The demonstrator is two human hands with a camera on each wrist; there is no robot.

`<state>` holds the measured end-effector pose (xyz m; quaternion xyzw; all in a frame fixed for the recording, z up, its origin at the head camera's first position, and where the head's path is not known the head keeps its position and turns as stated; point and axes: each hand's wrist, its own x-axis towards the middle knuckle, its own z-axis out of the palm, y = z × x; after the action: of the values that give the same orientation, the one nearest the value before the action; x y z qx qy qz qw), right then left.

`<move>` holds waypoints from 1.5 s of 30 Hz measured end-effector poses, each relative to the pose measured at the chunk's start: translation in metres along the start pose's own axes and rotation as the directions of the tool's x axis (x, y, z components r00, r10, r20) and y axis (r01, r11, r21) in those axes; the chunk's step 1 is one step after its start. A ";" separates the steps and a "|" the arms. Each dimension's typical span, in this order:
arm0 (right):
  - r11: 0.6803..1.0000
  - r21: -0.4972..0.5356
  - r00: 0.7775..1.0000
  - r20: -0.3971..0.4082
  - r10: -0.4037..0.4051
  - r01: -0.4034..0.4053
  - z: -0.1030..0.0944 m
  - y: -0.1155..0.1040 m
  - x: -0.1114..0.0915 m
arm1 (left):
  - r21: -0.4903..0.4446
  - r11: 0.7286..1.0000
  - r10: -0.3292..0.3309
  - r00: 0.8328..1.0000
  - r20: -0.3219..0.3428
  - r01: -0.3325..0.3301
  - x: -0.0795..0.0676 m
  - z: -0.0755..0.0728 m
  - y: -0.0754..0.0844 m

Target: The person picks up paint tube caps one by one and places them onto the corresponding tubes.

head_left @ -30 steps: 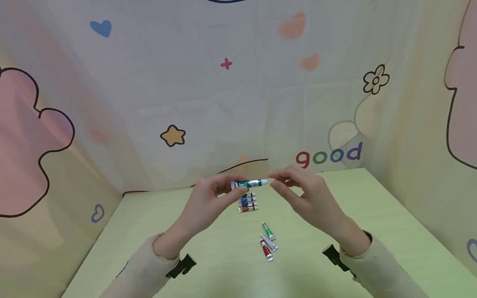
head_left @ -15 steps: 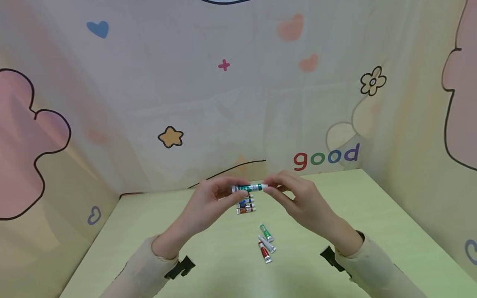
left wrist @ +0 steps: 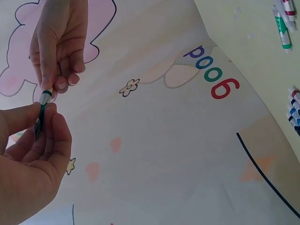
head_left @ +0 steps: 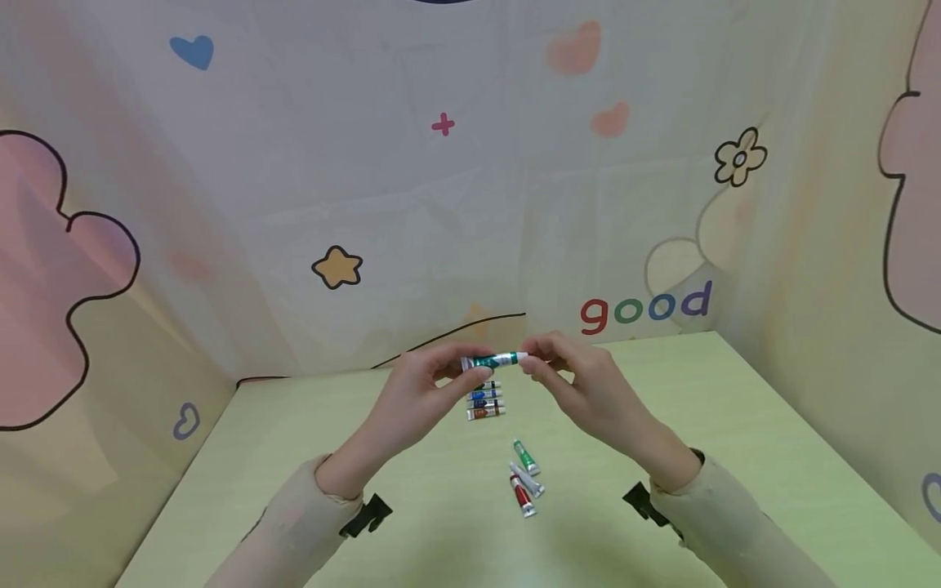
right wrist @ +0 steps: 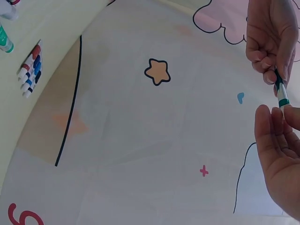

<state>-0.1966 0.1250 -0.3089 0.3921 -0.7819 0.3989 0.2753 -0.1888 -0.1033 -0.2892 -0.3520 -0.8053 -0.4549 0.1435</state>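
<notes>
A green paint tube with a white cap is held level above the table in the head view. My left hand pinches its flat crimped end between thumb and fingers. At the other end, my right hand pinches the white cap with thumb and fingertips. The left wrist view shows the same tube between both hands, its lower part hidden by the left fingers. In the right wrist view the cap is mostly covered by the right thumb and fingers.
Below the hands, several paint tubes lie in a row, blue and brown among them. Nearer the front lie a green tube, a silvery white tube and a red tube. A patterned cloth encloses the table.
My right hand has come left from beside the tube and taken hold of its white cap. My left hand keeps its pinch on the tube, which has barely moved.
</notes>
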 end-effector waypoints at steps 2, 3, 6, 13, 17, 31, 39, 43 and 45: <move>1.000 0.007 1.000 0.002 0.029 -0.029 0.001 0.004 0.001 | 0.009 1.000 -0.018 1.000 -0.013 0.018 0.002 0.001 0.001; 0.999 0.009 0.999 0.002 0.043 -0.043 0.002 0.005 0.001 | 0.010 1.000 -0.028 0.999 -0.018 0.028 0.003 0.000 0.004; 0.997 0.012 0.997 0.005 0.073 -0.074 0.004 0.010 0.003 | -0.010 0.998 -0.062 0.998 -0.029 0.062 0.006 0.000 0.009; 0.991 0.011 0.991 -0.005 0.134 -0.134 0.009 0.022 0.010 | -0.128 0.977 -0.179 0.983 -0.044 0.172 0.016 0.002 -0.029; 0.987 0.012 0.987 -0.017 0.158 -0.158 0.011 0.028 0.013 | -0.200 0.949 -0.257 0.965 -0.051 0.242 0.021 -0.001 -0.038; 0.956 0.063 0.958 0.027 0.285 -0.286 0.036 0.062 0.013 | -0.314 0.892 -0.367 0.926 -0.087 0.325 0.023 0.008 -0.081; 0.899 0.087 0.901 0.111 0.419 -0.429 0.056 0.087 0.007 | -0.284 0.860 -0.461 0.884 -0.081 0.423 0.021 0.022 -0.114; 0.865 0.066 0.862 0.147 0.485 -0.498 0.065 0.096 0.002 | -0.285 0.842 -0.496 0.865 -0.077 0.458 0.018 0.030 -0.130; 0.846 0.054 0.841 0.163 0.517 -0.530 0.069 0.100 -0.001 | -0.290 0.832 -0.514 0.854 -0.078 0.474 0.016 0.035 -0.137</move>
<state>-0.2874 0.1050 -0.3870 0.2038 -0.8566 0.4672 0.0800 -0.2926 -0.1137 -0.3860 -0.1114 -0.7886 -0.6037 0.0347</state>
